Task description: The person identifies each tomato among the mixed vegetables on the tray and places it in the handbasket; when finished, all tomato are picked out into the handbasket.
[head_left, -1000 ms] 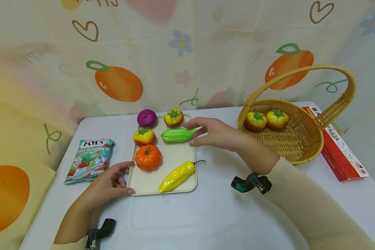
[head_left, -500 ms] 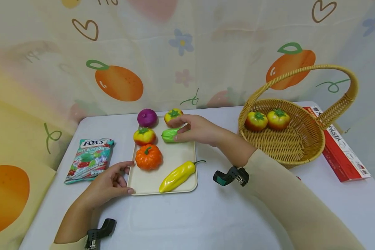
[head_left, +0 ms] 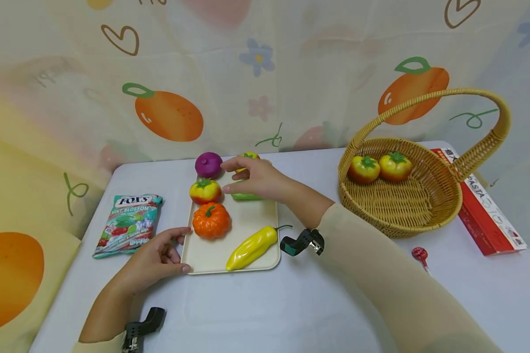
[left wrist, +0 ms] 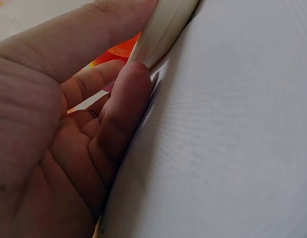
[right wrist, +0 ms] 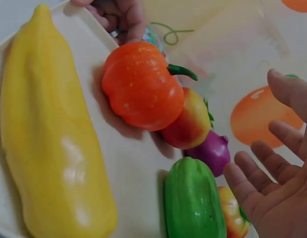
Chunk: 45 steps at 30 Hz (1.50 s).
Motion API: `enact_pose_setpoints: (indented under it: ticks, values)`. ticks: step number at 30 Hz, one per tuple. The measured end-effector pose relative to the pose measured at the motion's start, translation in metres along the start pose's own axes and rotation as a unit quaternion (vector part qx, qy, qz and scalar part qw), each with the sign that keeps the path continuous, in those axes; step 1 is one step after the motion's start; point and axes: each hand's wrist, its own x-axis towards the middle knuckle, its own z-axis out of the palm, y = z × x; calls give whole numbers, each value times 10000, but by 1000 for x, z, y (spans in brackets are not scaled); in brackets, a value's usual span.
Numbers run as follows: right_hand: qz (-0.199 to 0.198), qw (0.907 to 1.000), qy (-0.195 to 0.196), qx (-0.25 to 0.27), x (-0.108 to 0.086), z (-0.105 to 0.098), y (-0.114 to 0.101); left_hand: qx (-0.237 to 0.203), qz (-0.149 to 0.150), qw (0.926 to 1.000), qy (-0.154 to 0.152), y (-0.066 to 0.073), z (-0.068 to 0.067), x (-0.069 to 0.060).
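Head view shows left hand (head_left: 156, 255) apparently gripping tray (head_left: 204, 257), relaxed, empty right hand (head_left: 259, 180) above green vegetable (head_left: 246, 197).

We count four red-and-yellow fruits (head_left: 205, 191): two on one tray (head_left: 203, 255), two in one basket (head_left: 406, 206). We see one onion (head_left: 208, 164), one pumpkin (head_left: 211, 221), one yellow pepper (head_left: 252, 248), one green vegetable (right wrist: 195, 203), one candy bag (head_left: 128, 225), one lollipop (head_left: 419, 254), one box (head_left: 490, 215), two wrist devices (head_left: 302, 241), one left hand (head_left: 156, 255) and one right hand (head_left: 258, 179).

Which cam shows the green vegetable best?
Right wrist: the green vegetable is large and nothing covers it, though the bottom edge crops it. In the head view, the right hand hides most of it, leaving a green strip. Left wrist doesn't show it.
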Motion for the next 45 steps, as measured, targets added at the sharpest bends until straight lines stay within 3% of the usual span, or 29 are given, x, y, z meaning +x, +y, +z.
enact_pose_setpoints:
  ticks: [8,15,22,27,35,45]
  values:
    - [-137,9999,-103,18,24,18,0,84,21,10000,2,-6,1,-1]
    - [21,9990,-105,-429,39,33,-3,131,108,9999,10,-6,2,-1]
    - [-36,9975,62,-697,47,33,0,117,271,9996,-16,-2,2,0]
    - [35,9968,81,-796,58,34,3,108,201,9997,9,-2,2,-2]
    - [2,9927,-68,-1203,66,39,2,70,134,9999,39,1,0,-5]
    - [-113,9881,-240,-1514,72,45,1,155,99,9998,53,-5,3,-3]
